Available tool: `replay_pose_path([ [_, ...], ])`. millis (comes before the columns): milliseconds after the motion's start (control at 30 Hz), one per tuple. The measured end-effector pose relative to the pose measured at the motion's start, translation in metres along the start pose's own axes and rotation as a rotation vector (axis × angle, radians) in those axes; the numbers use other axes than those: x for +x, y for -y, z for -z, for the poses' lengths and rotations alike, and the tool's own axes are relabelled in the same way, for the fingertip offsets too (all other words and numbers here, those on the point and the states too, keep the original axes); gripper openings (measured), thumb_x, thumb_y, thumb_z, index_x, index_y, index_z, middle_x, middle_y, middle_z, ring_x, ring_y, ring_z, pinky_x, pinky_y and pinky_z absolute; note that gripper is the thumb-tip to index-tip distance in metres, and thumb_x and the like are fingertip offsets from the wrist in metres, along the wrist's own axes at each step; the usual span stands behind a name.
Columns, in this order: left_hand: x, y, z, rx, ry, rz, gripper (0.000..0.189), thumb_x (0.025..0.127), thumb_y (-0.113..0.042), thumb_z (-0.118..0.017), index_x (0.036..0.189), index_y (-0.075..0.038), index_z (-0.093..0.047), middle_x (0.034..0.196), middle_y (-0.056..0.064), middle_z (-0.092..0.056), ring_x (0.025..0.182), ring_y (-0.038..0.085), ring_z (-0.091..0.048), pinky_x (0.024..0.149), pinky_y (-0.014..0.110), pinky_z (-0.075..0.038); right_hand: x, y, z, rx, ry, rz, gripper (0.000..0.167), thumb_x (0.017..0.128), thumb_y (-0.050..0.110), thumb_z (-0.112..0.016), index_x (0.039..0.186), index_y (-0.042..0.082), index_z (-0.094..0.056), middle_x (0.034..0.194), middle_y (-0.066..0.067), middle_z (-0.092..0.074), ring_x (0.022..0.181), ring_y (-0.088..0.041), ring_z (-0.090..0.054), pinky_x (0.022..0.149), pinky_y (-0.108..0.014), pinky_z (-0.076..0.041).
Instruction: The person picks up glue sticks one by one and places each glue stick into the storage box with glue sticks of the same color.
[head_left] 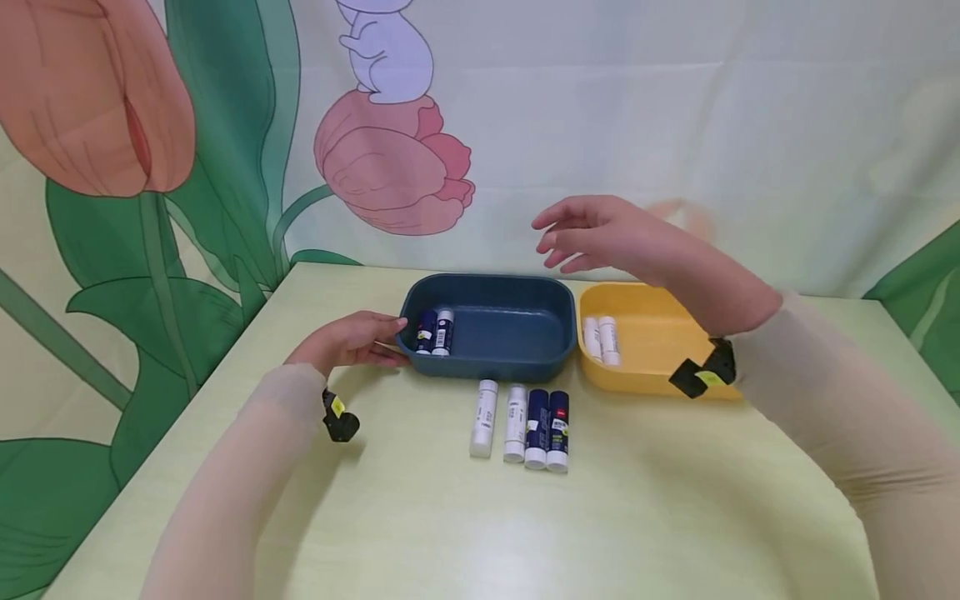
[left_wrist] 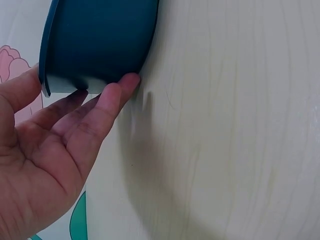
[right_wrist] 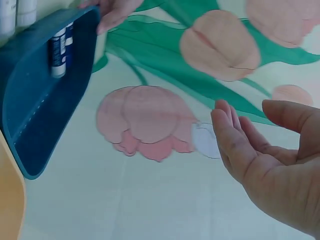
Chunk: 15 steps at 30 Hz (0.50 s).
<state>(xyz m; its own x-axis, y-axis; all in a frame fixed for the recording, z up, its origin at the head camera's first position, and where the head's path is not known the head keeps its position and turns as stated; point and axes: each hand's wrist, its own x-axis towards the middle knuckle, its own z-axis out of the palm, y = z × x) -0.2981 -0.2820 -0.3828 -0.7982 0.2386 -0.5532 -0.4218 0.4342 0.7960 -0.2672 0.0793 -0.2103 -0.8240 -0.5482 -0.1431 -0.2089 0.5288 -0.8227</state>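
My left hand (head_left: 356,340) holds the left end of a dark blue plastic bin (head_left: 495,367), its thumb at the rim and its fingertips against the outer wall below. Inside that bin, two dark blue glue sticks (head_left: 444,333) stand at the left side. My right hand (head_left: 592,233) is raised above the back edge of the bins, fingers loosely bent and holding nothing. To the right is a yellow bin (head_left: 652,380) with two white glue sticks (head_left: 609,342). In front of the blue bin lie two white glue sticks (head_left: 484,418) and two dark blue ones (head_left: 558,429).
Both bins stand side by side at the back of a pale wooden table (head_left: 420,517). Behind it hangs a cloth backdrop (head_left: 600,100) printed with tulips and a white animal. My right forearm (head_left: 825,417) reaches across the right side, overlapping part of the yellow bin.
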Motion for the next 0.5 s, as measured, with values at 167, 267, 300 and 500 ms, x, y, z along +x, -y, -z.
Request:
replay_pose_path([
  [167,0.001,0.001,0.001,-0.002,0.0,0.0,0.062,0.112,-0.033,-0.038,0.161,0.0,-0.023,0.159,0.027,-0.042,0.135,0.039,-0.059,0.108,0.034,-0.054,-0.035,-0.021,-0.005,0.075,-0.078,0.092,0.042,0.107,0.021,-0.053,0.145,0.003,-0.049,0.131,-0.015,-0.063,0.112,-0.016,-0.066,0.1,-0.027,-0.059],
  [267,0.002,0.003,0.002,0.0,0.0,0.004,0.062,0.112,-0.034,-0.039,0.161,0.0,-0.024,0.158,0.027,-0.042,0.13,0.035,-0.064,0.104,0.031,-0.057,-0.052,-0.041,-0.015,0.126,-0.114,0.137,0.04,0.106,0.017,-0.053,0.141,0.0,-0.05,0.125,-0.012,-0.063,0.107,-0.011,-0.066,0.093,-0.019,-0.059],
  [300,0.002,0.003,0.002,0.0,-0.002,0.005,0.062,0.112,-0.034,-0.039,0.161,0.0,-0.024,0.158,0.027,-0.043,0.128,0.034,-0.065,0.103,0.031,-0.058,-0.057,-0.047,-0.02,0.142,-0.125,0.143,0.038,0.106,0.016,-0.053,0.14,-0.001,-0.051,0.124,-0.013,-0.062,0.106,-0.009,-0.066,0.091,-0.017,-0.059],
  [500,0.004,0.002,0.002,-0.005,-0.009,0.003,0.061,0.112,-0.034,-0.038,0.162,-0.001,-0.023,0.158,0.027,-0.043,0.135,0.038,-0.06,0.107,0.034,-0.054,-0.072,-0.078,-0.043,0.184,-0.124,0.126,0.038,0.106,0.013,-0.054,0.138,-0.006,-0.05,0.127,-0.024,-0.058,0.102,-0.006,-0.067,0.089,-0.017,-0.06],
])
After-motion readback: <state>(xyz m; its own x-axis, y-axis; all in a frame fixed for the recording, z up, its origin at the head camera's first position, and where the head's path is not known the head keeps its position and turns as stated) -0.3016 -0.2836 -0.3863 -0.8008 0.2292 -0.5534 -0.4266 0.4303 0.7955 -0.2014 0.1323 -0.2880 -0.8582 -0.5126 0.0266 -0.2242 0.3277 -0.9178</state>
